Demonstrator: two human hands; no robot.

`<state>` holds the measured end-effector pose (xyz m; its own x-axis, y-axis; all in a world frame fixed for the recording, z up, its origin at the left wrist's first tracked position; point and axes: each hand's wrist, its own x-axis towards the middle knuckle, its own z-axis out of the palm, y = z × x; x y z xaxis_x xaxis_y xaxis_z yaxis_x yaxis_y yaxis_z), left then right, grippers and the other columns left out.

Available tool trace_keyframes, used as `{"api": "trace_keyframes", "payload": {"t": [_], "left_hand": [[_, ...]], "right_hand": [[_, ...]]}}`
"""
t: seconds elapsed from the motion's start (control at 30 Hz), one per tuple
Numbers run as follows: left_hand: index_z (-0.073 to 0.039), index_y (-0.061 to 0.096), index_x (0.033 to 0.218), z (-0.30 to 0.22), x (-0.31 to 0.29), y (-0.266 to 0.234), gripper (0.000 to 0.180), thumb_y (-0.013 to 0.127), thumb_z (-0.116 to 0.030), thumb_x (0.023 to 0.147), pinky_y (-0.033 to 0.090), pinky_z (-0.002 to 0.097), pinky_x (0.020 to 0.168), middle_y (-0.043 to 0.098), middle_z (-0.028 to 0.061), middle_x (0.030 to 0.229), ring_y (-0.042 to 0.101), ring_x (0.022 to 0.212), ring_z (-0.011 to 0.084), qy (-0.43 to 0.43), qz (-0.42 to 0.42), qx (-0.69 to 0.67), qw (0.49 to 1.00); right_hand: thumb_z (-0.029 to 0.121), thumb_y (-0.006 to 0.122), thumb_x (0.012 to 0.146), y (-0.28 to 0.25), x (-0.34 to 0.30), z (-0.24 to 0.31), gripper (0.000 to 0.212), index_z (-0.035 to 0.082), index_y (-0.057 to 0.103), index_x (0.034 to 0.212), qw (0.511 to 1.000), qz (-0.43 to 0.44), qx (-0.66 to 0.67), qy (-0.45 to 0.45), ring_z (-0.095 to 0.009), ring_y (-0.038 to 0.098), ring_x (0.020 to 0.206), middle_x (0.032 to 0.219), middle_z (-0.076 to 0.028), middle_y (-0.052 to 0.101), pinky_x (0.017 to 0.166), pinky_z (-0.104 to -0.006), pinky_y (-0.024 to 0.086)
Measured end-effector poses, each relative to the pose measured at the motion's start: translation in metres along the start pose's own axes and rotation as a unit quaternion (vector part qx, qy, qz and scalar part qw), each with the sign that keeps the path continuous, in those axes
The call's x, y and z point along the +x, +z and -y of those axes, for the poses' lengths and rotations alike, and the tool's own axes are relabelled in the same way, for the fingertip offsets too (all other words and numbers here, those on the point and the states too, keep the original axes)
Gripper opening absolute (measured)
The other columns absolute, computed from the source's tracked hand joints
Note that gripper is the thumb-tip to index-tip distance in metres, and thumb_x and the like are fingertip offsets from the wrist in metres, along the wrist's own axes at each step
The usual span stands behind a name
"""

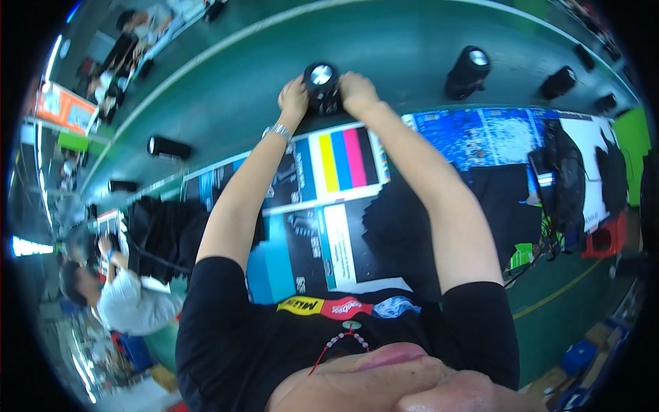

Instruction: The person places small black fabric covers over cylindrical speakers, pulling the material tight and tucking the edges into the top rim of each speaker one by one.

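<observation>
A black cylindrical speaker point(322, 96) with a shiny silver round end stands on the green belt point(405, 58) in front of me. My left hand point(294, 98), with a metal-banded watch on its wrist, grips the speaker's left side. On its opposite side, my right hand point(358, 95) has its fingers curled against the speaker. Both arms are stretched far forward. The fingertips behind the speaker are partly hidden.
More black cylinders lie or stand along the belt, one point(469, 72) to the right and another point(169, 147) to the left. Printed sheets point(343, 161) and black cloth point(401, 230) cover the near bench. A co-worker point(134, 302) sits at left; a red stool point(604, 237) is at right.
</observation>
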<state>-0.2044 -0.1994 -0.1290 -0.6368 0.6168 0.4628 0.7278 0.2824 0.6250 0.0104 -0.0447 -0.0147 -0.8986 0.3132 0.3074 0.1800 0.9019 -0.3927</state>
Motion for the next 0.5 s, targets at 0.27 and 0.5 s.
{"api": "trace_keyframes", "payload": {"t": [0.27,0.5], "left_hand": [[-0.005,0.063,0.114,-0.246,0.012,0.005,0.041,0.060,-0.037,0.089,0.047,0.0323,0.084,0.065,0.0096,0.107,0.061,0.095,0.0193,0.002,0.009,-0.110,0.994],[-0.004,0.063,0.098,-0.245,-0.012,-0.028,0.046,0.071,-0.042,0.074,0.050,0.0395,0.075,0.063,0.0134,0.095,0.062,0.087,0.0304,0.017,-0.002,0.135,0.991]], "right_hand": [[0.011,0.049,0.083,0.018,-0.031,-0.062,0.021,0.007,0.066,0.095,0.994,0.023,-0.098,0.039,-0.028,0.060,0.099,0.101,-0.012,0.062,0.083,-0.0418,0.047],[0.032,0.052,0.089,0.001,-0.051,-0.044,0.030,0.005,0.065,0.087,0.990,-0.111,-0.049,0.071,-0.032,0.063,0.090,0.091,-0.015,0.064,0.077,-0.0461,0.047]]}}
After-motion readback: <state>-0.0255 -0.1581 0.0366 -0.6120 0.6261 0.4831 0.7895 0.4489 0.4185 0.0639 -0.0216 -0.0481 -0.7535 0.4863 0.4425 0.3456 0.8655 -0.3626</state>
